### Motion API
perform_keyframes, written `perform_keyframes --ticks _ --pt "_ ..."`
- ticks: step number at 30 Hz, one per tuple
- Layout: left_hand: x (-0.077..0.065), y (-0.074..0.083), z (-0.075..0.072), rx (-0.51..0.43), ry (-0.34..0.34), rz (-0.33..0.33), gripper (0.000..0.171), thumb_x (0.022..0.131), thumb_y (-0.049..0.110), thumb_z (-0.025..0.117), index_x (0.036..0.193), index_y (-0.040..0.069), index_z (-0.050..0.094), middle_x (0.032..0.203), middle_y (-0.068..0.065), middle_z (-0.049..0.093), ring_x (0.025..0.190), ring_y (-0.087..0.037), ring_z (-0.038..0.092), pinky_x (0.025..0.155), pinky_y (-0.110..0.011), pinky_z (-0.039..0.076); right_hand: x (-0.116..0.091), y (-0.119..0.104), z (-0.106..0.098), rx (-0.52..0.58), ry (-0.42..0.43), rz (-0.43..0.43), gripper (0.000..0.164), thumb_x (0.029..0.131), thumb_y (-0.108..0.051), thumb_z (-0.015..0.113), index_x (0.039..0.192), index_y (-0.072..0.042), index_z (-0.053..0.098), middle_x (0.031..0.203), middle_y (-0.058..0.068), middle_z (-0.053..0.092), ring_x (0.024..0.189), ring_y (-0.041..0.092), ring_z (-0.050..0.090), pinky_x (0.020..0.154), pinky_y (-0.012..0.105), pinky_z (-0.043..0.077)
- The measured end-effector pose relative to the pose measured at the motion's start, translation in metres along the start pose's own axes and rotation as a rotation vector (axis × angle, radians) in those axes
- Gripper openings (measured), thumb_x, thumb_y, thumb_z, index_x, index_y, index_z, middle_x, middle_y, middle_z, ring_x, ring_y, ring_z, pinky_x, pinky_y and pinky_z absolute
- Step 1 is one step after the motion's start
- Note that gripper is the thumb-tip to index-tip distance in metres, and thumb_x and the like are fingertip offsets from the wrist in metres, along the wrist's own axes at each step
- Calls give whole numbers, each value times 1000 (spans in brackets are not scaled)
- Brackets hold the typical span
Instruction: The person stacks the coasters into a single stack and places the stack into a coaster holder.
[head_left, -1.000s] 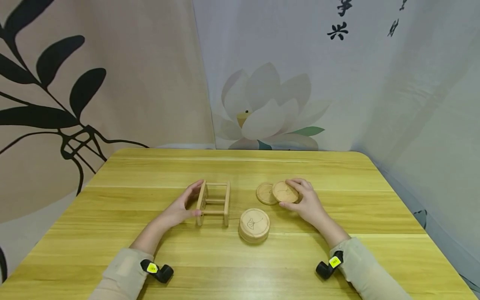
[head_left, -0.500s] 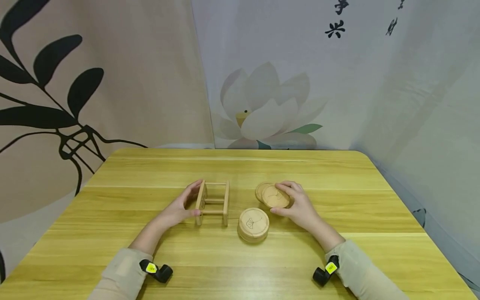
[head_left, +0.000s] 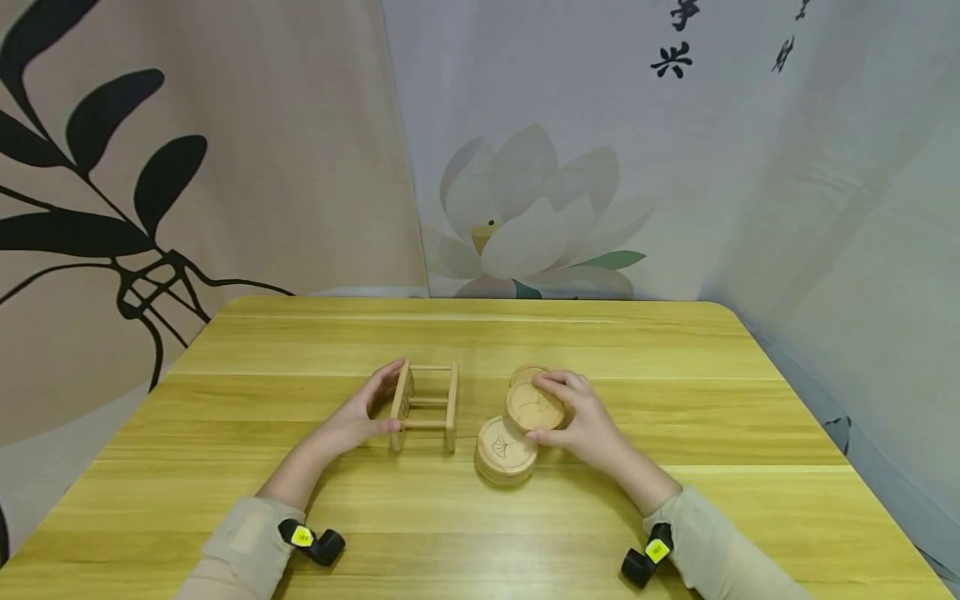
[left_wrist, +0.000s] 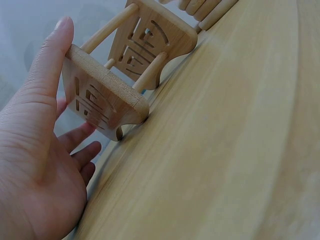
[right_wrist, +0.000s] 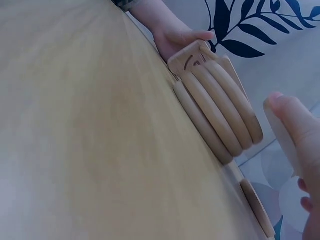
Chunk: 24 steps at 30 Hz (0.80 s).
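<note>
My left hand (head_left: pixel 358 419) holds the left side panel of a small wooden coaster rack (head_left: pixel 452 408), thumb at the near end and fingers at the far end. In the left wrist view the rack (left_wrist: pixel 107 85) shows cut-out patterns in its two panels, joined by round dowels. My right hand (head_left: pixel 587 421) pinches a round wooden coaster (head_left: pixel 534 407) by its right edge, raised off the table. This coaster overlaps a stack of several coasters (head_left: pixel 504 457), the top one engraved with a leaf. Behind it a loose coaster (head_left: pixel 527 372) lies flat, partly hidden.
Everything stands on a wood-grain table (head_left: pixel 360 533) with a far edge close to a printed curtain (head_left: pixel 540 208). The right wrist view shows the stack (right_wrist: pixel 220 105) between the rack and the held coaster.
My right hand has moved left and toward me with the coaster, from beside the loose coaster to the back edge of the stack. The left hand and the rack have stayed in place.
</note>
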<state>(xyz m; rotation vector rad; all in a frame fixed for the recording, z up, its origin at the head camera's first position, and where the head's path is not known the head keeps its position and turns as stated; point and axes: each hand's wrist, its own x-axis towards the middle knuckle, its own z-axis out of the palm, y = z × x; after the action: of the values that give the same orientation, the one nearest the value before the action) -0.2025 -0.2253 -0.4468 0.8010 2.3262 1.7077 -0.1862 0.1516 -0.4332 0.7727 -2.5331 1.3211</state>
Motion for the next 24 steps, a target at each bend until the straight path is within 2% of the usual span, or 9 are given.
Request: perform_keyframes --ticks 13,18,24 --pt "0 0 -1 -3 1 -2 93 83 43 73 154 23 17 150 -21 27 135 -46 22 104 -68 9 -3 -11 11 -9 -65 -46 78 65 -34 89 131 -8 58 131 -1 51 125 24 38 101 54 35" --pt "0 1 0 -6 2 -1 92 82 44 74 154 26 18 150 -20 27 135 -45 23 104 -68 10 -5 -15 14 -13 -90 -62 79 65 -38 88 131 -8 58 132 4 51 124 23 39 100 53 36" --pt "0 1 -1 -9 1 -2 93 83 42 74 154 21 17 150 -19 27 135 -44 23 104 -68 10 -7 -19 16 -2 -124 -84 80 65 -37 88 132 -5 57 133 11 50 122 23 40 99 53 38"
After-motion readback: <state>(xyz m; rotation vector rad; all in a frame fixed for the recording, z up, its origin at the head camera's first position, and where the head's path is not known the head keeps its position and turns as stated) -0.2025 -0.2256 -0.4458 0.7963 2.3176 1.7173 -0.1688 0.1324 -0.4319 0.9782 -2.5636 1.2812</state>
